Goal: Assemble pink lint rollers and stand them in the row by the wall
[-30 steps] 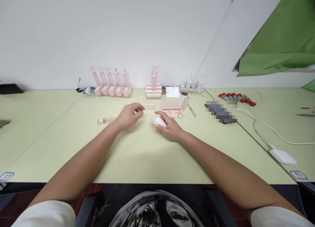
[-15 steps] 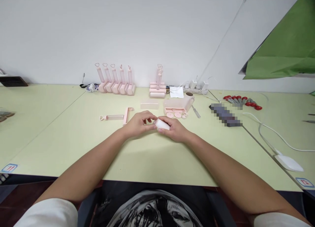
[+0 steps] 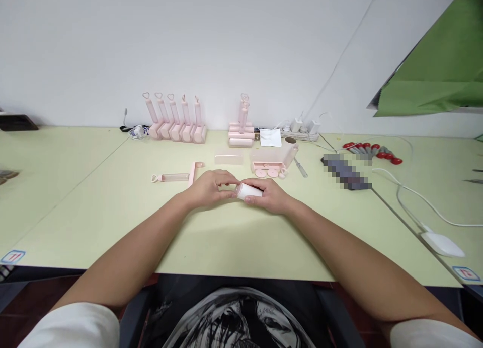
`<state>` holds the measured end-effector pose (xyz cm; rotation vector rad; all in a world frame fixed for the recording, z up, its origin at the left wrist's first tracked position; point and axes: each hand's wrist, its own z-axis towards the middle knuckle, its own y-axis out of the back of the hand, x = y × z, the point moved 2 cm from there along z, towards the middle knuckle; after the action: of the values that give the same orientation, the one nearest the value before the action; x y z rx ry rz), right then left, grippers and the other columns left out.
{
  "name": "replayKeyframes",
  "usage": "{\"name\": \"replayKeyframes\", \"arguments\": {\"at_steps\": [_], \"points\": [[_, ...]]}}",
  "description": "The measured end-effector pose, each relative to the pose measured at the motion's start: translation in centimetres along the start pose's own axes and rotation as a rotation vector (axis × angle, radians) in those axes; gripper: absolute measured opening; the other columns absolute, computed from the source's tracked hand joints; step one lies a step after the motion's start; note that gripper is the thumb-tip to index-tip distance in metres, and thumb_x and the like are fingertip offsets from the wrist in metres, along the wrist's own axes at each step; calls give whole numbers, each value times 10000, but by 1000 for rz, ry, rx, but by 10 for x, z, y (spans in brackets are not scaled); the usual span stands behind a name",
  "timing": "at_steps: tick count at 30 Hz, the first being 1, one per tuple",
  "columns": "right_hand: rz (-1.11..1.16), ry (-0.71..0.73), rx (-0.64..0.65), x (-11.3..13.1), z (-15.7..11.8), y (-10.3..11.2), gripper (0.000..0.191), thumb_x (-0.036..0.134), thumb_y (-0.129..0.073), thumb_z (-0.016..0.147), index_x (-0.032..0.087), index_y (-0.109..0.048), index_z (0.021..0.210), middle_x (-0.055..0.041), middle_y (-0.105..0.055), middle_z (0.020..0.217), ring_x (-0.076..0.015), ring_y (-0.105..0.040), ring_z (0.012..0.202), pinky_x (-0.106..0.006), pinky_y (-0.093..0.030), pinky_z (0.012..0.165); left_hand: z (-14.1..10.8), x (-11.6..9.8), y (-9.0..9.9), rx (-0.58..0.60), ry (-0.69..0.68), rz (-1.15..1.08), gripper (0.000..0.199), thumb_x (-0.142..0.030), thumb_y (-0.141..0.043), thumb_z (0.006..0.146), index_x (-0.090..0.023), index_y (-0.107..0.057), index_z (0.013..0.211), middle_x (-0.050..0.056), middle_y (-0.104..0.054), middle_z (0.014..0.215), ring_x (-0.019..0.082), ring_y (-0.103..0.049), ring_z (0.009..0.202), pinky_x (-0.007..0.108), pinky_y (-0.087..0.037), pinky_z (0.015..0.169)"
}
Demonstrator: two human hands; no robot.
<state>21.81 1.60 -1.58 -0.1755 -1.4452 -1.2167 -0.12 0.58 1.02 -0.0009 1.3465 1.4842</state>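
Observation:
In the head view, my right hand (image 3: 272, 196) is wrapped around a white lint roller roll (image 3: 249, 191), which lies on its side just above the table. My left hand (image 3: 214, 188) has its thumb and fingertips at the roll's left end, where a pinkish rim shows. Left of my hands lies a lint roller handle (image 3: 174, 177) with a heart-shaped loop and a clear tube, beside a pink L-shaped frame (image 3: 193, 173). Beyond my right hand are a pink open case part (image 3: 268, 165) and small round pink discs (image 3: 272, 172).
Pink lint rollers (image 3: 176, 131) stand in a row by the wall, with more (image 3: 241, 136) at centre. A clear cover (image 3: 229, 159), a grey screwdriver (image 3: 301, 167), a brown-cored roll (image 3: 290, 141), a phone (image 3: 345, 171), red-handled tools (image 3: 388, 157) and a white charger (image 3: 442, 243) lie about.
The view has shifted slightly. Both hands stay at the roll, which now lies a little flatter, and my left fingers are somewhat straighter at its end.

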Motion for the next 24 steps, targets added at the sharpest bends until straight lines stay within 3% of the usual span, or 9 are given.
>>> {"name": "replayKeyframes", "arguments": {"at_steps": [8, 24], "points": [[2, -6, 31, -2, 0, 1, 454, 487, -696, 824, 203, -685, 1178, -60, -709, 1044, -217, -639, 895, -314, -494, 767, -1, 1, 0, -9, -103, 169, 271, -363, -653, 884, -225, -733, 1103, 80, -751, 1059, 215, -686, 981, 360, -524, 913], [-50, -34, 64, 1, -1, 2, 420, 388, -707, 804, 219, -704, 1189, -47, -735, 1026, -226, -662, 873, -306, -498, 725, -2, -4, -2, 45, -45, 221, 279, -345, -628, 856, -200, -726, 1073, 65, -763, 986, 197, -694, 853, 316, -539, 802]]}}
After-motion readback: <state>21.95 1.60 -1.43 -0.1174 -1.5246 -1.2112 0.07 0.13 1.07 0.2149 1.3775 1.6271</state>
